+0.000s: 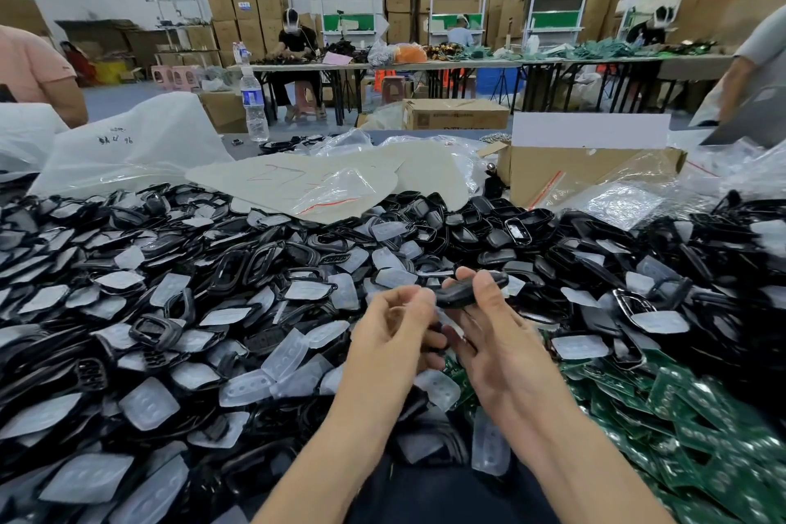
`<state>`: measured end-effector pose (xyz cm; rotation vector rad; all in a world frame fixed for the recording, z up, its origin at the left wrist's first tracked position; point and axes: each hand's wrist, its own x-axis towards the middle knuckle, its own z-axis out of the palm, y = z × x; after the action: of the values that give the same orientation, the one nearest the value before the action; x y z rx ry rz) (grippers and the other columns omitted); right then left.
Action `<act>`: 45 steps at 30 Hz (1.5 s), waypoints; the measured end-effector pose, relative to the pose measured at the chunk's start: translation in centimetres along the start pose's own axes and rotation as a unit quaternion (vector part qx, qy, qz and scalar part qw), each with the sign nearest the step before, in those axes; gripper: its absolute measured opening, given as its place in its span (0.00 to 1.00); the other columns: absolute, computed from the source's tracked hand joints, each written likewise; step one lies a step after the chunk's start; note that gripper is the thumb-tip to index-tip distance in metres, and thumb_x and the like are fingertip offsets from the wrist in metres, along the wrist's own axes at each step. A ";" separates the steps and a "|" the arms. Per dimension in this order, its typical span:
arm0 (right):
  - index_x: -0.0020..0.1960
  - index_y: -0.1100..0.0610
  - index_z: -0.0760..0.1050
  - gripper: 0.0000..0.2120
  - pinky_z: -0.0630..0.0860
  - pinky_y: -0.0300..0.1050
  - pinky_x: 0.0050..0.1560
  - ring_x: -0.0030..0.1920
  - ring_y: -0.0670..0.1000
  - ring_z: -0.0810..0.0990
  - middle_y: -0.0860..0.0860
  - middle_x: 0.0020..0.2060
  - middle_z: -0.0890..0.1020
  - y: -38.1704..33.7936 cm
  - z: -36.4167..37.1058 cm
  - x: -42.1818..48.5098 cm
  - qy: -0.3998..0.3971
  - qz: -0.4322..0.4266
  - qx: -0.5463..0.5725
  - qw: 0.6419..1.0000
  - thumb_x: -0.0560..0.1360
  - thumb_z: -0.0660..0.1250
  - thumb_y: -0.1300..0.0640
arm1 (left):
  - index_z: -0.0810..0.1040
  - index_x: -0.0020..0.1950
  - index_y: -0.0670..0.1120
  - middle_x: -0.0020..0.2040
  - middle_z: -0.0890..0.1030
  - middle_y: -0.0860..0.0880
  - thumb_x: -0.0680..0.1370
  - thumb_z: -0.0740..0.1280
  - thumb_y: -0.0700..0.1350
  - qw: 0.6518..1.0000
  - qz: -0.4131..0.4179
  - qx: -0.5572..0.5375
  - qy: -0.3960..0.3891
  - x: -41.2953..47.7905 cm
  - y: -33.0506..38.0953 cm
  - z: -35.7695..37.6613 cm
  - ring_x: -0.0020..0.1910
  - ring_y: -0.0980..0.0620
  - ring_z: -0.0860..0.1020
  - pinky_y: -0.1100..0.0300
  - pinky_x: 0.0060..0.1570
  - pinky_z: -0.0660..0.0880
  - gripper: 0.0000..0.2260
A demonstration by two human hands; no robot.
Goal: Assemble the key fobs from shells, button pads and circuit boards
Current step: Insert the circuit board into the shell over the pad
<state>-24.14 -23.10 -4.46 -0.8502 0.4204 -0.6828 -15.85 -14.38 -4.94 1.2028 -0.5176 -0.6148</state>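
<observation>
My right hand (495,336) grips a black key fob shell (461,294) between thumb and fingers, lifted above the heap. My left hand (395,332) is beside it, fingers curled toward the shell's left end; whether it holds a part is hidden. Below both hands spreads a heap of black shells (238,264) mixed with translucent button pads (285,353). Green circuit boards (701,430) are piled at the lower right.
Plastic bags (127,149) and a flat card sheet (297,179) lie behind the heap. An open cardboard box (587,170) stands at the back right, a water bottle (254,106) at the back left. Other people work at tables beyond.
</observation>
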 end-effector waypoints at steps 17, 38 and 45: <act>0.62 0.68 0.80 0.30 0.82 0.43 0.53 0.51 0.54 0.84 0.64 0.56 0.84 1.1 0.7 -0.8 0.009 0.049 0.076 0.996 0.68 0.74 0.50 | 0.80 0.58 0.48 0.51 0.77 0.53 0.79 0.65 0.49 0.741 0.438 0.503 0.076 0.0 -1.5 -0.7 0.50 0.53 0.74 0.60 0.50 0.74 0.10; 0.49 0.61 0.86 0.17 0.80 0.37 0.53 0.57 0.54 0.85 0.61 0.53 0.86 0.7 0.9 -1.0 -0.024 -0.007 0.001 1.000 0.71 0.74 0.47 | 0.80 0.59 0.48 0.53 0.76 0.54 0.81 0.63 0.50 0.783 0.407 0.466 0.066 -0.1 -0.7 -1.0 0.53 0.57 0.72 0.67 0.56 0.70 0.11; 0.53 0.57 0.86 0.17 0.80 0.39 0.57 0.58 0.55 0.85 0.58 0.54 0.86 0.3 0.7 -0.9 -0.041 -0.047 -0.061 0.996 0.73 0.73 0.46 | 0.81 0.55 0.57 0.53 0.78 0.59 0.81 0.66 0.50 0.903 0.292 0.314 0.010 -0.4 0.1 -0.9 0.56 0.55 0.78 0.70 0.51 0.72 0.06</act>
<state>-24.27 -21.91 -4.22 -1.0161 0.3531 -0.7114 -15.54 -13.44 -5.15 1.5514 -1.0604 0.1046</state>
